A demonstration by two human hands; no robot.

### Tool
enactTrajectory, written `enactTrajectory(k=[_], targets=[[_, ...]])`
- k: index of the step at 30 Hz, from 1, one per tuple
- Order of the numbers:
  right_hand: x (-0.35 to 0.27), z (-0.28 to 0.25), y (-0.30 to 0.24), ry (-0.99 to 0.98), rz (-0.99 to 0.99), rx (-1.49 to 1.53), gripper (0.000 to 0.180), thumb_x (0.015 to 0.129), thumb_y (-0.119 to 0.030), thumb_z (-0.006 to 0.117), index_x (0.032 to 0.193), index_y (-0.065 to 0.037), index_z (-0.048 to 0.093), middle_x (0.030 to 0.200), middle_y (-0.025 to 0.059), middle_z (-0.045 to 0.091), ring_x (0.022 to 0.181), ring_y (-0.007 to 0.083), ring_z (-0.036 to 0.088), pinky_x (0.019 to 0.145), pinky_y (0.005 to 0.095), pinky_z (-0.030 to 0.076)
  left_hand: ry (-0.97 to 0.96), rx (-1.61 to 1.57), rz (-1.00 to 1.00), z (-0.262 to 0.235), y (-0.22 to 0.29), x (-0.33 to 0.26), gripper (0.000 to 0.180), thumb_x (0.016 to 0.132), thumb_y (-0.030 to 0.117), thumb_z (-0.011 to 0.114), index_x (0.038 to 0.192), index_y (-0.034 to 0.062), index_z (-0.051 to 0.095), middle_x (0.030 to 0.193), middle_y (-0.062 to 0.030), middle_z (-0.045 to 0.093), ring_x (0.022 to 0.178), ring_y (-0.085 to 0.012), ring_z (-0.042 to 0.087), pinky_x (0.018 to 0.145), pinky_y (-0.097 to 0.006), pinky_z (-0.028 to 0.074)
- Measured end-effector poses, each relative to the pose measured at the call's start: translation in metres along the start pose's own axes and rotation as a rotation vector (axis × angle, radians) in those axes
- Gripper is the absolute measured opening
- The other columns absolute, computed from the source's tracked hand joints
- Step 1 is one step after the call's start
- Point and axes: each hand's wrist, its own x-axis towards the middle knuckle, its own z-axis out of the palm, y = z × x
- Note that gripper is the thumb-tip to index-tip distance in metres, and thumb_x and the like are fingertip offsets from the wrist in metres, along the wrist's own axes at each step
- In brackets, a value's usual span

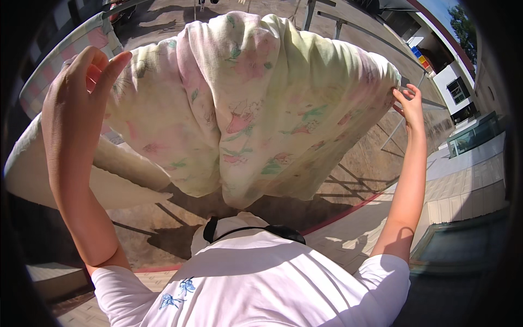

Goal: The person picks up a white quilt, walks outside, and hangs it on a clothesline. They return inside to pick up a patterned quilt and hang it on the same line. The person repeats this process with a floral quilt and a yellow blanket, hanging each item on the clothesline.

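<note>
A pale floral blanket (305,109) with pink flowers and green leaves hangs in folds over a metal rail, its lower edge loose in front of me. My left hand (81,87) is raised at the blanket's upper left end. Its fingers are curled and its thumb stands apart from them, the tip at the cloth; no cloth shows in the gap. At the upper right corner, my right hand (409,106) pinches the blanket's edge between thumb and fingers. The rail under the blanket is hidden by the cloth.
A pink-and-white checked cloth (60,65) hangs at the far left, with a cream cloth (103,185) below it. Metal rails (370,34) run behind the blanket. Paved ground (381,147) lies beneath, and a white building (455,87) stands at the right.
</note>
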Motion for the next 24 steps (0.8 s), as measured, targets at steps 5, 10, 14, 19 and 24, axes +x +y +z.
enactTrajectory(k=[5,10,14,19,24], targets=[[0.015,0.008,-0.012,0.188,-0.328,-0.270,0.045,0.085,-0.044,0.076,0.101,-0.003,0.067,0.085,0.0034,0.067,0.077,0.0126,0.062,0.072,0.0271,0.049,-0.302,0.015,-0.265,-0.004,0.010,-0.027,0.064,0.093,0.063,0.051,0.076,0.0032,0.065,0.066,-0.0102,0.062,0.065,-0.0262,0.062,0.066,-0.037,0.049],[0.008,0.025,-0.009,0.310,-0.310,-0.487,0.049,0.086,-0.050,0.071,0.100,-0.004,0.067,0.081,0.0081,0.070,0.076,0.0195,0.067,0.074,0.0317,0.051,-0.303,-0.164,-0.482,0.011,-0.034,-0.054,0.072,0.099,0.064,0.038,0.089,0.0019,0.073,0.077,-0.0150,0.065,0.078,-0.0246,0.064,0.076,-0.037,0.050],[0.017,0.029,0.017,0.312,-0.285,-0.435,0.044,0.085,-0.045,0.073,0.102,-0.005,0.064,0.082,0.0092,0.071,0.076,0.0234,0.068,0.074,0.0353,0.052,-0.135,-0.668,-0.594,0.026,-0.055,-0.060,0.053,0.102,0.050,0.045,0.115,0.0032,0.068,0.099,-0.0093,0.070,0.097,-0.0199,0.067,0.085,-0.035,0.051],[0.004,0.054,0.034,0.466,-0.406,-0.400,0.052,0.084,-0.044,0.077,0.112,-0.005,0.056,0.104,0.0176,0.063,0.100,0.0303,0.059,0.087,0.0403,0.047,-0.243,-1.435,-0.596,0.045,-0.047,-0.075,0.049,0.105,0.040,0.046,0.138,0.0050,0.049,0.120,-0.0076,0.064,0.107,-0.0163,0.064,0.090,-0.034,0.051],[0.013,0.076,0.056,0.595,-0.439,-0.373,0.074,0.080,-0.044,0.078,0.131,-0.003,0.043,0.121,0.0255,0.050,0.117,0.0382,0.048,0.096,0.0425,0.042,-0.552,-1.668,-0.759,0.055,-0.043,-0.074,0.054,0.100,0.047,0.053,0.130,0.0029,0.056,0.110,-0.0061,0.067,0.095,-0.0117,0.064,0.081,-0.028,0.052]])
